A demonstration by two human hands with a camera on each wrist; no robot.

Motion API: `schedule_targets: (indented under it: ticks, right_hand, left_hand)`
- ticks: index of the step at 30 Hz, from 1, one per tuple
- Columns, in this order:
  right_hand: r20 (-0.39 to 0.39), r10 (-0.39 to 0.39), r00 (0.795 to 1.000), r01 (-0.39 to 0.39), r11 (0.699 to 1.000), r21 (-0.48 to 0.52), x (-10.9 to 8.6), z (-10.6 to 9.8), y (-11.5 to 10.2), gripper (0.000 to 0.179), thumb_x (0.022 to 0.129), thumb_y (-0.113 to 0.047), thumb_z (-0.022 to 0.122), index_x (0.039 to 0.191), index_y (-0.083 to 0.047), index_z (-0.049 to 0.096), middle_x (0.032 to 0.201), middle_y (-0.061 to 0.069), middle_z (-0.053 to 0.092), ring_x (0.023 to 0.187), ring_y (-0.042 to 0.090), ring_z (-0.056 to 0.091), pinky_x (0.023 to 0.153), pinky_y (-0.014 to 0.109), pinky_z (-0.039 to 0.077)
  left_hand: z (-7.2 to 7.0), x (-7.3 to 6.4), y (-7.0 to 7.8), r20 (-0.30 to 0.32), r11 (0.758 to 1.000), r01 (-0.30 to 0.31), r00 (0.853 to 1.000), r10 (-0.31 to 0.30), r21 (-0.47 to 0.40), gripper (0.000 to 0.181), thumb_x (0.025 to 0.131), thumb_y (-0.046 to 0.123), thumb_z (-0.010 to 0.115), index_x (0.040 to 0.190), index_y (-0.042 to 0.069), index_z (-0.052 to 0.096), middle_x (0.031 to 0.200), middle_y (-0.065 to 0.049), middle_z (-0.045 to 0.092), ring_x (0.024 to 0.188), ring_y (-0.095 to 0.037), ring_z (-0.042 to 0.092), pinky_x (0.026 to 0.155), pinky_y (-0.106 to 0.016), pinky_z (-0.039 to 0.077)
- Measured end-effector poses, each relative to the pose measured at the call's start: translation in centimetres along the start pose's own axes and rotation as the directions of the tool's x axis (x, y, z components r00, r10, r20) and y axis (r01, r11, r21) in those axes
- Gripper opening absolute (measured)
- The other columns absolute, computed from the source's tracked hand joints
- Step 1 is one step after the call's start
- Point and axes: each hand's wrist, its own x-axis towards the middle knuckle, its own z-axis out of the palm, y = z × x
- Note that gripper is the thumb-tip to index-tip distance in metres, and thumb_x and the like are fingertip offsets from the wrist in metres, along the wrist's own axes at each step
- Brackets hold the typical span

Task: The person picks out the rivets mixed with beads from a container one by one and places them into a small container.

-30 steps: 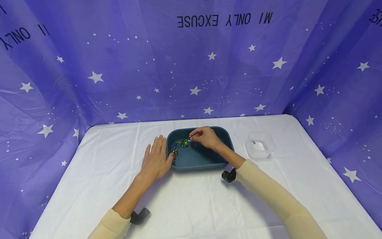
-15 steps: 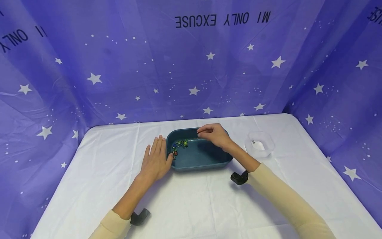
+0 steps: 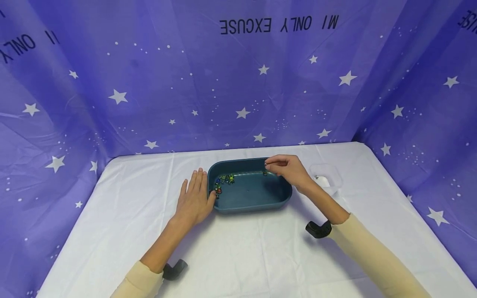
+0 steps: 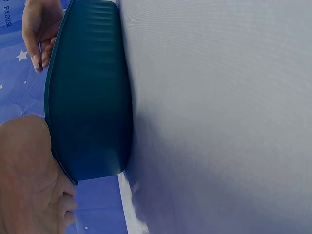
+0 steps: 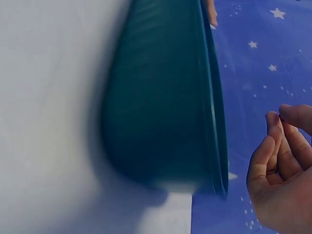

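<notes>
My right hand (image 3: 290, 169) is over the right part of a dark teal plastic basin (image 3: 247, 205), thumb and index fingertips pinched together. Between them is a tiny shiny piece, mostly hidden; I cannot tell its exact kind. The right wrist view shows the pinching right hand (image 5: 287, 165) above the basin's rim. My left hand (image 3: 193, 200) lies with straight fingers along the basin's left side, the thumb at the rim. In the left wrist view, the left hand (image 4: 24, 170) touches the rim. Several small shiny bead-like pieces (image 3: 225, 179), green, yellow, blue and reddish, lie in the basin's left end.
To the right of the basin stands a clear plastic container (image 3: 333, 178), partly behind the right hand, with a small silvery piece (image 3: 316, 177) inside. A white cloth (image 3: 238, 256) covers the table. Purple starry curtains (image 3: 208, 82) rise behind and on both sides.
My right hand has moved right, from near the bead-like pieces to the basin's right part, thumb and index finger still pinched. The left hand and the basin have stayed in place.
</notes>
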Motion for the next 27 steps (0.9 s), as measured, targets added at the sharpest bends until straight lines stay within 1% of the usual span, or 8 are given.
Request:
schedule_targets:
  ticks: [2,4,8,11,16,19,23,27]
  right_hand:
    - [-0.018,-0.001,1.0,0.001,1.0,-0.007,-0.4,-0.8,0.1,0.029,0.093,-0.017,0.073,0.116,0.001,0.072,0.105,0.007,0.073,0.09,0.027,0.064,0.075,0.034,0.052]
    - [-0.038,0.006,0.999,-0.007,1.0,-0.013,-0.9,-1.7,0.3,0.03,0.092,-0.018,0.073,0.116,0.001,0.072,0.105,0.004,0.074,0.095,0.026,0.066,0.08,0.037,0.053]
    - [-0.071,0.024,0.997,-0.025,0.999,-0.024,-1.8,-3.5,0.6,0.033,0.093,-0.019,0.072,0.118,0.003,0.07,0.105,0.001,0.073,0.096,0.015,0.067,0.081,0.037,0.053]
    - [-0.099,0.037,0.994,-0.041,0.998,-0.046,-2.6,-4.8,0.9,0.035,0.094,-0.02,0.072,0.118,0.004,0.07,0.106,0.001,0.073,0.095,0.012,0.066,0.078,0.032,0.053]
    - [-0.141,0.058,0.988,-0.071,0.994,-0.084,-4.1,-7.0,1.4,0.037,0.094,-0.023,0.073,0.119,0.003,0.069,0.107,0.0,0.073,0.094,0.012,0.066,0.077,0.026,0.053]
    - [-0.165,0.048,0.985,-0.063,0.994,-0.09,-4.9,-8.3,1.9,0.037,0.094,-0.021,0.071,0.12,0.006,0.067,0.105,-0.003,0.073,0.092,0.009,0.066,0.075,0.024,0.054]
    - [-0.195,0.035,0.98,-0.056,0.993,-0.104,-5.6,-10.0,2.7,0.039,0.096,-0.018,0.069,0.123,0.01,0.065,0.104,-0.011,0.072,0.09,0.003,0.065,0.073,0.022,0.054]
    - [-0.21,0.043,0.977,-0.065,0.993,-0.099,-6.1,-11.2,3.3,0.039,0.096,-0.016,0.068,0.125,0.011,0.063,0.1,-0.016,0.072,0.088,0.001,0.065,0.071,0.02,0.053]
  left_hand:
    - [0.0,0.0,0.0,-0.006,1.0,-0.003,1.0,0.003,0.0,0.07,0.105,0.034,0.042,0.156,-0.008,0.017,0.164,-0.022,0.01,0.151,-0.036,0.006,0.118,-0.056,0.005]
    - [0.0,0.1,0.0,-0.013,1.0,-0.005,1.0,0.005,-0.003,0.07,0.105,0.034,0.043,0.155,-0.008,0.018,0.163,-0.022,0.012,0.151,-0.036,0.007,0.117,-0.056,0.005]
    - [0.0,0.1,0.0,-0.013,1.0,-0.004,1.0,0.004,-0.002,0.07,0.105,0.034,0.043,0.155,-0.008,0.018,0.163,-0.022,0.012,0.15,-0.036,0.008,0.117,-0.056,0.006]
    - [0.0,0.1,0.0,-0.005,1.0,-0.002,1.0,0.002,0.0,0.071,0.105,0.034,0.043,0.156,-0.008,0.017,0.163,-0.022,0.011,0.151,-0.036,0.008,0.117,-0.056,0.006]
    - [-0.1,0.1,0.0,0.008,1.0,0.002,1.0,-0.002,-0.002,0.071,0.105,0.035,0.042,0.156,-0.008,0.016,0.164,-0.022,0.009,0.151,-0.035,0.005,0.118,-0.056,0.004]
    - [-0.2,0.1,0.1,0.014,1.0,0.003,1.0,-0.003,-0.003,0.071,0.105,0.034,0.042,0.156,-0.008,0.015,0.164,-0.021,0.008,0.151,-0.034,0.003,0.118,-0.056,0.003]
    - [-0.2,0.1,0.1,0.001,1.0,0.001,1.0,-0.001,0.004,0.071,0.105,0.034,0.043,0.155,-0.008,0.017,0.163,-0.022,0.01,0.151,-0.036,0.006,0.117,-0.056,0.006]
    - [-0.1,0.0,0.1,-0.003,1.0,0.003,1.0,-0.003,0.0,0.071,0.104,0.034,0.044,0.155,-0.008,0.018,0.163,-0.022,0.01,0.15,-0.036,0.007,0.117,-0.057,0.006]
